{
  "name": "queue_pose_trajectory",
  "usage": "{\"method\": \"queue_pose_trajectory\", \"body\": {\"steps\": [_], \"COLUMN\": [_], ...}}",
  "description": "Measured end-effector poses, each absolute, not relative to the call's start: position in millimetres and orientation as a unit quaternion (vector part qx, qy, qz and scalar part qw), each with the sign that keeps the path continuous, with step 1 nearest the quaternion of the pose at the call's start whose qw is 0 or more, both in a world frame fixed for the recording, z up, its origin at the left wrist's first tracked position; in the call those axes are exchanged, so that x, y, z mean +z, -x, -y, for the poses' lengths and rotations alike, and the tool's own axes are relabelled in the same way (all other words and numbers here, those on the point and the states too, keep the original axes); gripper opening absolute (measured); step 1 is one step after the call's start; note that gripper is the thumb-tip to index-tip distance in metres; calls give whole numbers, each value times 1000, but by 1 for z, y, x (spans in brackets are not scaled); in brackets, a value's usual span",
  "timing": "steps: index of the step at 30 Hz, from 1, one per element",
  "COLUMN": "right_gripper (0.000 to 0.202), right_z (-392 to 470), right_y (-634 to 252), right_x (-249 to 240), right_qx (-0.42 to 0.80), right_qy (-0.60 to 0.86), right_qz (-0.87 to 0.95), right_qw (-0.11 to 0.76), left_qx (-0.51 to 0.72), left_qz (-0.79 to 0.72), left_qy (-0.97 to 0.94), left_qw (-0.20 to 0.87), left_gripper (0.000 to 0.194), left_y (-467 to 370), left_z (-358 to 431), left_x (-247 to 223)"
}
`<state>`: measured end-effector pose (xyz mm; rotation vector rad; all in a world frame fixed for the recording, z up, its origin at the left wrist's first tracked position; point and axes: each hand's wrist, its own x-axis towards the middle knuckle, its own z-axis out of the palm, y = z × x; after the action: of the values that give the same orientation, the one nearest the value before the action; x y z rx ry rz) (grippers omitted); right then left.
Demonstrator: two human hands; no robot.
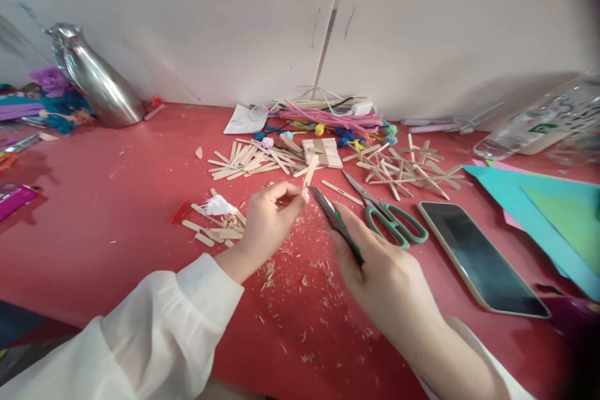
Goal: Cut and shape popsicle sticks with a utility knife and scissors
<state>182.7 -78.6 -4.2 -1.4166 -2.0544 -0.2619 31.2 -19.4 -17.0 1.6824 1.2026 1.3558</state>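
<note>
Between its thumb and fingers, my left hand (pixel 269 222) pinches a short wooden craft stick (pixel 310 170), which points up and away. My right hand (pixel 379 262) is wrapped round the green handle of a utility knife (pixel 344 231). The knife's blade tip is close to the stick's lower end, beside my left fingertips; whether it touches is too small to tell. Fine wood shavings (pixel 269 275) lie scattered on the red table (pixel 154 212) below and between both hands.
Green-handled scissors (pixel 394 222) and a phone (pixel 482 256) lie right of my right hand. Stick piles (pixel 253 159) and pink pipe cleaners (pixel 328 114) are behind the hands. A metal jug (pixel 100 81) stands back left; coloured paper (pixel 539 206) lies at the right.
</note>
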Motion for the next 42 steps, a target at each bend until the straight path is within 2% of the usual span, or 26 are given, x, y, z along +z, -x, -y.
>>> {"method": "queue_pose_trajectory", "body": {"steps": [3, 5, 8, 13, 17, 20, 23, 27, 30, 34, 38, 42], "right_gripper": [38, 39, 39, 35, 28, 20, 22, 18, 29, 36, 36, 37], "right_z": [82, 84, 85, 84, 85, 85, 85, 83, 81, 81, 82, 84], "right_y": [-181, -182, -185, -186, -179, -174, -174, -178, -181, -181, -181, -180], "right_x": [-4, -5, -7, -2, 10, 14, 12, 5, -1, -8, -8, -7], "right_qx": [-190, -179, -61, 195, 350, 416, 472, 367, 264, 190, 178, 265], "right_qy": [535, 541, 563, 582, 592, 582, 554, 568, 567, 574, 581, 573], "right_qz": [779, 779, 765, 714, 652, 610, 585, 647, 697, 710, 708, 690], "right_qw": [266, 262, 307, 336, 318, 341, 356, 352, 351, 360, 361, 353], "left_qx": [506, 497, 485, 491, 492, 500, 517, 529, 531, 530, 530, 530], "left_qz": [-450, -442, -432, -428, -436, -443, -445, -444, -446, -445, -445, -446], "left_qy": [-690, -723, -752, -753, -744, -731, -707, -673, -660, -654, -656, -663], "left_qw": [255, 187, 115, 89, 116, 140, 186, 264, 290, 303, 300, 283], "left_gripper": [17, 16, 15, 15, 16, 15, 12, 12, 14, 14, 15, 14], "left_y": [-30, -29, -28, -30, -32, -32, -33, -34, -34, -33, -33, -33], "left_z": [18, 17, 15, 16, 15, 15, 15, 16, 16, 17, 18, 19], "left_x": [-19, -21, -22, -21, -20, -19, -19, -18, -18, -16, -15, -16]}}
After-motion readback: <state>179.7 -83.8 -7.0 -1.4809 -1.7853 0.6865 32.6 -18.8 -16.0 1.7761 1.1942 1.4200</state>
